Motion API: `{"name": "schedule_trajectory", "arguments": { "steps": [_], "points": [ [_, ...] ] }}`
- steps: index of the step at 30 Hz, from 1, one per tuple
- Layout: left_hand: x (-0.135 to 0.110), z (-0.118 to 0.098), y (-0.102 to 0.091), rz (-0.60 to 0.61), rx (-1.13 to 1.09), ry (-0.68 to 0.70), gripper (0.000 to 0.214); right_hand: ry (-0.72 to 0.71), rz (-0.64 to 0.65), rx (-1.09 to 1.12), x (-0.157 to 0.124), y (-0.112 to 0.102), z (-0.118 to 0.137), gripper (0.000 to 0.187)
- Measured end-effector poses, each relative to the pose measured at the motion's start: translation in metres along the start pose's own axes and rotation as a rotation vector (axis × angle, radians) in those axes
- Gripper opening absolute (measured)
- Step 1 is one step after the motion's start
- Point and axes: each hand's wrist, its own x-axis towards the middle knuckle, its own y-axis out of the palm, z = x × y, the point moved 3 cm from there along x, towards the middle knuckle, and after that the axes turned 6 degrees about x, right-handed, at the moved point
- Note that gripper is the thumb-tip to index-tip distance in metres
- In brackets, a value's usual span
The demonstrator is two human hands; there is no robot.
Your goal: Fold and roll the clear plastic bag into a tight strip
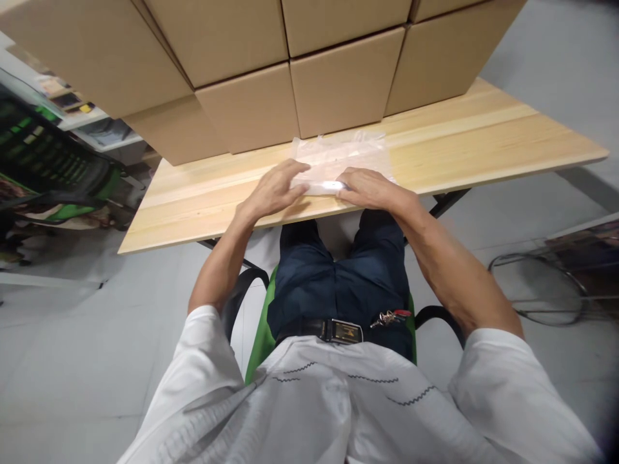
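Note:
A translucent plastic sheet [338, 154] lies on the wooden table [459, 138], its near edge folded or rolled into a shiny whitish strip [333, 185]. My left hand [279, 187] is at the sheet's left end, thumb and fingers spread apart, fingertips at its edge. At the right end, my right hand [365, 187] has its thumb and fingers closed around the near fold. A small dark spot shows beside the right fingers; what lies inside the fold I cannot make out.
Stacked cardboard boxes [246, 106] line the back of the table, close behind the sheet. A black and green mesh chair [43, 154] and shelves stand at the left. A coiled cable [536, 290] is on the right. My legs are under the table's front edge.

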Motion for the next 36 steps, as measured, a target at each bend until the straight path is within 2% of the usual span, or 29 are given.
{"name": "schedule_trajectory", "arguments": {
  "steps": [4, 8, 14, 20, 26, 31, 36],
  "points": [
    [0.039, -0.014, 0.025, 0.107, -0.101, 0.034, 0.047, 0.009, 0.016, 0.006, 0.004, -0.002, -0.001, 0.038],
    [0.054, -0.011, 0.032, 0.149, -0.249, 0.018, 0.041, 0.028, 0.004, 0.12, 0.005, -0.01, -0.007, 0.032],
    [0.062, -0.006, 0.032, 0.168, -0.262, -0.012, 0.039, 0.041, -0.042, 0.35, 0.005, -0.024, -0.021, 0.024],
    [0.072, 0.001, 0.043, 0.159, -0.303, -0.034, 0.04, 0.078, -0.106, 0.381, 0.009, -0.031, -0.026, 0.029],
    [0.072, 0.004, 0.045, 0.167, -0.307, -0.044, 0.05, 0.096, -0.117, 0.389, 0.014, -0.025, -0.034, 0.032],
    [0.07, 0.005, 0.048, 0.172, -0.2, -0.088, 0.05, 0.124, -0.085, 0.396, 0.015, -0.015, -0.047, 0.033],
    [0.069, 0.009, 0.052, 0.134, -0.084, -0.156, 0.053, 0.173, -0.076, 0.298, 0.009, -0.004, -0.053, 0.048]
  ]
}}
